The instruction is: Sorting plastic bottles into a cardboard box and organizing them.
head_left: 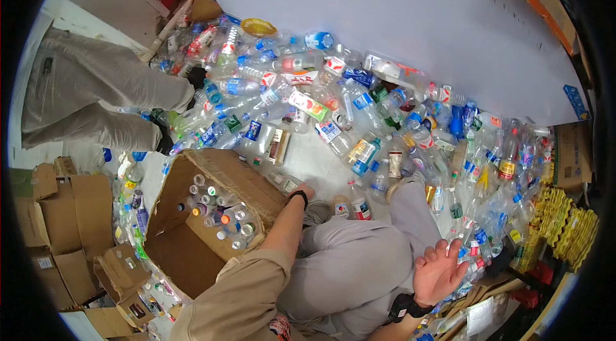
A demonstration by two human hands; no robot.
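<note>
My left hand point(303, 190) reaches down beside the cardboard box, its fingers at a clear plastic bottle point(285, 182) that lies on the floor; whether they grip it is unclear. The large open cardboard box point(231, 167) stands tilted to my left, with several clear bottles point(233, 225) standing or leaning along one side, necks outward. My right hand point(439, 271) is raised over the right side, palm up, fingers spread, holding nothing. Near my knees stand a red-capped bottle point(360, 202) and another bottle with a label point(340, 206).
Plastic bottles point(337, 100) cover much of the floor up to a pale panel point(385, 13). Another person's trousered legs point(106, 85) stand among bottles at the left. Flattened cardboard point(72, 216) lies at the left; yellow egg trays point(560, 225) are stacked at the right.
</note>
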